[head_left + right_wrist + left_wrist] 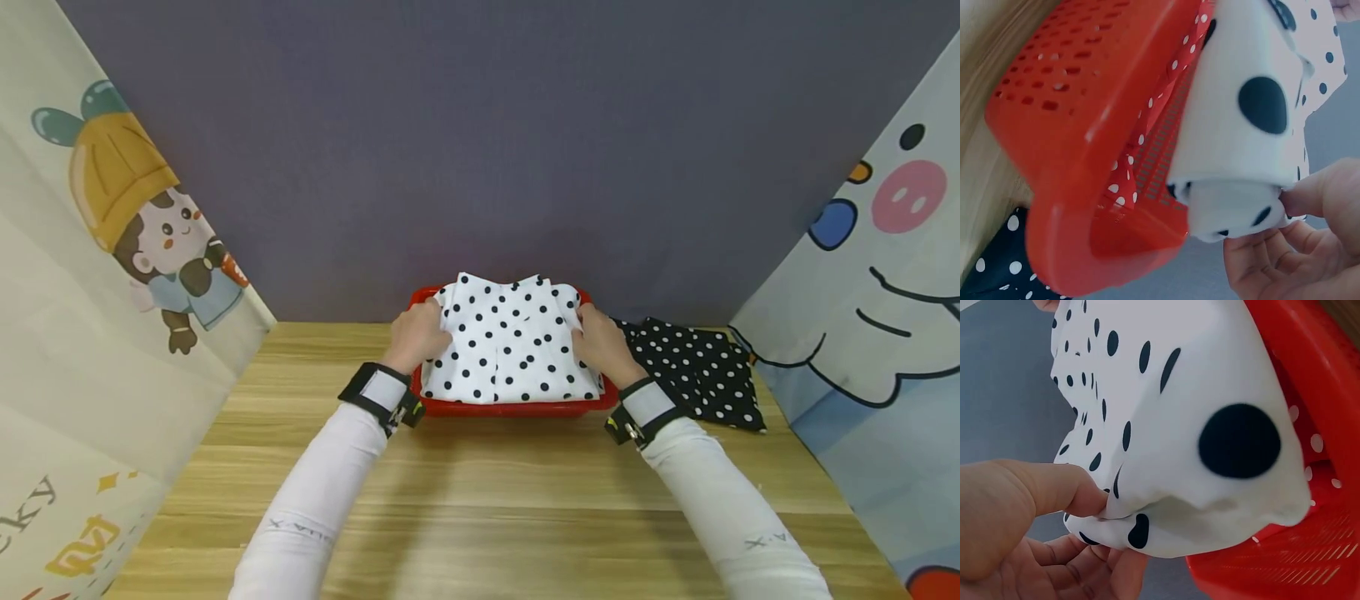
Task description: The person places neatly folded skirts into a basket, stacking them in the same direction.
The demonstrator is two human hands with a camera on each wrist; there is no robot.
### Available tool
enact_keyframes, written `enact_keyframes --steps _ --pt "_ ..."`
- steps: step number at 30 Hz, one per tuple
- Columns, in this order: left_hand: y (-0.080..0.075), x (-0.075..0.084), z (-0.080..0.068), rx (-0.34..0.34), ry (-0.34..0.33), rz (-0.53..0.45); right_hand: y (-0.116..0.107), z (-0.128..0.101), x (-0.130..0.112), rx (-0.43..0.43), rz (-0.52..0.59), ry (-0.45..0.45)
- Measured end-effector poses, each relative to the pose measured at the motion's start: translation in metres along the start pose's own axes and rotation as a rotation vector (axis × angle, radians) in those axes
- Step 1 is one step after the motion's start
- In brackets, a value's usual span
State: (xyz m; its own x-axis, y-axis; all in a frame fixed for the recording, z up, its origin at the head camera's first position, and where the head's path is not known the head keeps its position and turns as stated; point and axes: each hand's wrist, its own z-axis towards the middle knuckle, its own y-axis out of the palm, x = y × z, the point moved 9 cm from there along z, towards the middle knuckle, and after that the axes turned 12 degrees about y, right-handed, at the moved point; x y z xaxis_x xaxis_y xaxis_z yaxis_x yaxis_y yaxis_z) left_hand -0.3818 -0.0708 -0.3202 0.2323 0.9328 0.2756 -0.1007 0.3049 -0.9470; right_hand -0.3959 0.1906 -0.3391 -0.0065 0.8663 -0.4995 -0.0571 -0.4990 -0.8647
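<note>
A folded white cloth with black dots (510, 342) lies on top of a red plastic basket (501, 408) at the back of the wooden table. My left hand (420, 333) pinches the cloth's left edge between thumb and fingers (1072, 494). At the cloth's right edge my right hand (600, 343) pinches it the same way, thumb (1319, 190) above and fingers below. A red cloth with white dots (1124, 178) shows inside the basket (1054, 150) under the white cloth (1254, 125). The white cloth (1210, 425) overhangs the basket's perforated wall (1285, 562).
A black cloth with white dots (693, 371) lies flat on the table right of the basket. The wooden tabletop (487, 500) stretches toward me. A grey backdrop (487, 125) stands behind, with cartoon-printed curtains on the left (97, 275) and right (877, 333).
</note>
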Motion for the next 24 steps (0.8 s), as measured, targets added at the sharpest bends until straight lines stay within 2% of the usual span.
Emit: enact_keyframes --steps 12,24 --pt "0.009 -0.007 0.017 -0.057 -0.048 -0.018 0.007 0.022 -0.005 -0.045 -0.064 0.015" --pt "0.022 -0.013 0.029 -0.105 -0.049 -0.023 0.023 0.035 0.000 -0.156 -0.154 0.100"
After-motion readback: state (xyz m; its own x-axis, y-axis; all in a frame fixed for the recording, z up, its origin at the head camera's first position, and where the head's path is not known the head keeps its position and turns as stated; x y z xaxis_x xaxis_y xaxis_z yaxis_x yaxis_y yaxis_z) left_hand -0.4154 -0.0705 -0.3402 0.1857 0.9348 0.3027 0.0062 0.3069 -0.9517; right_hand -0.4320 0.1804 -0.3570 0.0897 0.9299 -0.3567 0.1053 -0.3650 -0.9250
